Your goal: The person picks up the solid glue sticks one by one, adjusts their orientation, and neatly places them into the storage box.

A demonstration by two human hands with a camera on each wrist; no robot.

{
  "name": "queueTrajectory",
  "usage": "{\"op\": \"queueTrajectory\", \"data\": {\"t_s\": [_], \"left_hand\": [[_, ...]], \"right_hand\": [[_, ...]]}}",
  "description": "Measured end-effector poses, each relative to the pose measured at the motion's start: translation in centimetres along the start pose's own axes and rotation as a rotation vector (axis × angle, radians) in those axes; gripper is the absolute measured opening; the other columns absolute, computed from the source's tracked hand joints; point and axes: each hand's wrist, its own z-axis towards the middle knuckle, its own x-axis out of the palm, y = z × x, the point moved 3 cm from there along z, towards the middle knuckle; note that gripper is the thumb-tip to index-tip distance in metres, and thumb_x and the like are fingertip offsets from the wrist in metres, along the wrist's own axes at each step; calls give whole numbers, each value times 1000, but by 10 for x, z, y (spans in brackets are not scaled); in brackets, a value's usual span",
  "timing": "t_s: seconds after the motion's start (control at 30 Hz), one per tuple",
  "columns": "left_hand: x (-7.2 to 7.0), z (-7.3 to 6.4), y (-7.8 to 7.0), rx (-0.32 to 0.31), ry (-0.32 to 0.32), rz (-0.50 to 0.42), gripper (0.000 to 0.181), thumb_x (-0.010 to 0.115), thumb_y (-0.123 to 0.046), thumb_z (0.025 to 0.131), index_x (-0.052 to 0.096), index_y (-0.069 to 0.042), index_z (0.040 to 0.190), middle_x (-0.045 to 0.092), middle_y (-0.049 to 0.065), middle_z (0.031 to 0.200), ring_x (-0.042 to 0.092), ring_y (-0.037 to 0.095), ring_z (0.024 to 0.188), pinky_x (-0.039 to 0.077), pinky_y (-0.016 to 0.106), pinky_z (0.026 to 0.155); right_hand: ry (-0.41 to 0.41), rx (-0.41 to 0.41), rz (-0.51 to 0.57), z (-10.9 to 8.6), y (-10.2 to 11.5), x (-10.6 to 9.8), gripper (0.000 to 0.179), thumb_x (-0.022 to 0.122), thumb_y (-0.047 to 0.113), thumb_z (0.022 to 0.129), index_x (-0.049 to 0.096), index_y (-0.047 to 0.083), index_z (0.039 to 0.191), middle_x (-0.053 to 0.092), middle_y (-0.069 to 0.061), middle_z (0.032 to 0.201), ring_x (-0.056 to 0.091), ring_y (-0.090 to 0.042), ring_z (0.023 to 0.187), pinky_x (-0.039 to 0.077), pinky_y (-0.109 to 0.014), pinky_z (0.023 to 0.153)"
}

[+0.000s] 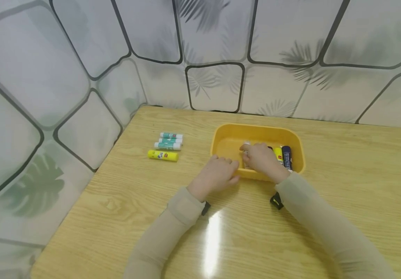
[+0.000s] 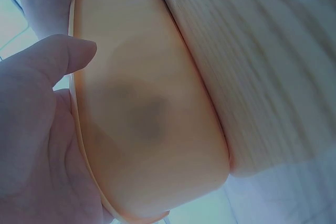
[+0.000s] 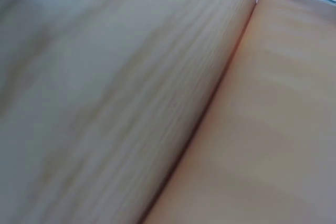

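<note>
"So, what is the right grip [image 1: 262,159] working at?"

"It's hanging inside the tray [image 1: 228,144], over a pale stick [image 1: 246,143] that is lying there mostly hidden."

"Is it pinching that?"

"I'm not managing to tell. The fingers [image 1: 244,147] are bending down close to it, forefinger and thumb standing only a little apart, but the hand itself is covering any contact."

"How is the stick likely to handle?"

"Light and stiff, I'm guessing: smooth, a bit slippery, inclined to roll, hardly fragile. I'm favouring a hold round the middle of the barrel, away from the ends."

"And the left grip [image 1: 218,173]?"

"That one is holding the tray at its near left corner. Its fingers are curling over the rim, and its thumb [image 2: 73,56] is lying against the outer wall. The tray is looking thin, light and fairly stiff, so the rim is offering the best hold."

"What else is sharing the tray?"

"A yellow stick [image 1: 278,154] and a navy stick [image 1: 286,155] are lying side by side toward the right end. Out on the bench [image 1: 117,217], well left of the tray, three teal sticks [image 1: 167,146] are lying close together, with a second yellow one [image 1: 163,155] just beside them."
</note>
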Motion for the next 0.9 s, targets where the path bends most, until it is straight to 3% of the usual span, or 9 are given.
{"op": "queueTrajectory", "data": {"t_s": [0.53,0.9], "left_hand": [[-1,0,-2,-6,2,13,32,43,-43,90,53,-15,102,57,-2,87,50,15,74,33,29,66],[-2,1,-2,-15,20,13,31,44,-43,90,52,-15,100,57,-2,87,51,15,75,33,29,67]], "right_hand": [[123,0,-2,-1,2,2,34,54,23,84,57,9,115,63,-10,98,49,-33,92,33,-48,82],[121,72,19,0,-2,2,43,56,25,81,53,4,118,54,-21,105,46,-37,94,39,-48,73]]}}
